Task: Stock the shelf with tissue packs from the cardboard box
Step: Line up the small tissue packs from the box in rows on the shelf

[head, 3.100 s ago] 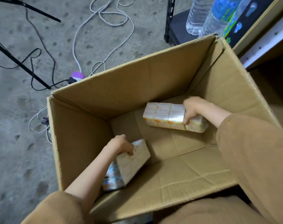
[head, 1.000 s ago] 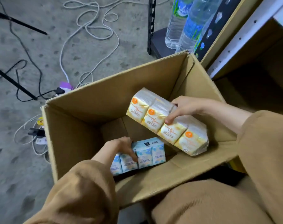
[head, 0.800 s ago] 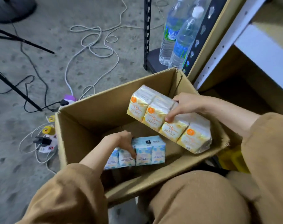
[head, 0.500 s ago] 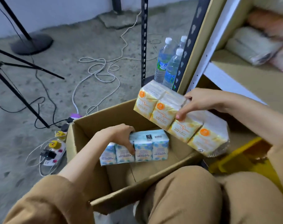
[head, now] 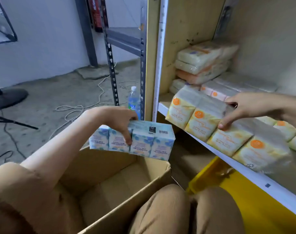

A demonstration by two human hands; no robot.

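My left hand (head: pixel 117 119) grips a blue tissue pack (head: pixel 144 141) from above and holds it over the far rim of the open cardboard box (head: pixel 120 188). My right hand (head: pixel 245 108) grips a long yellow tissue pack (head: pixel 203 122) with orange dots, thumb on its front and fingers over its top. That pack hangs slanted over the white front edge of the shelf (head: pixel 255 179). Several tissue packs (head: pixel 201 63) lie stacked at the back of the shelf. The part of the box floor that I see holds nothing.
A yellow bin (head: pixel 245 196) stands under the shelf beside the box. A water bottle (head: pixel 133 100) stands by a grey metal rack post (head: pixel 143 56). White cables (head: pixel 86 107) and black stand legs (head: pixel 10 98) lie on the concrete floor at left. My knees (head: pixel 177 211) are at the bottom.
Both hands lifted their packs up out of the box. The yellow pack moved right to the shelf edge, the blue pack rose above the box rim, and my view tilted up to the shelf.
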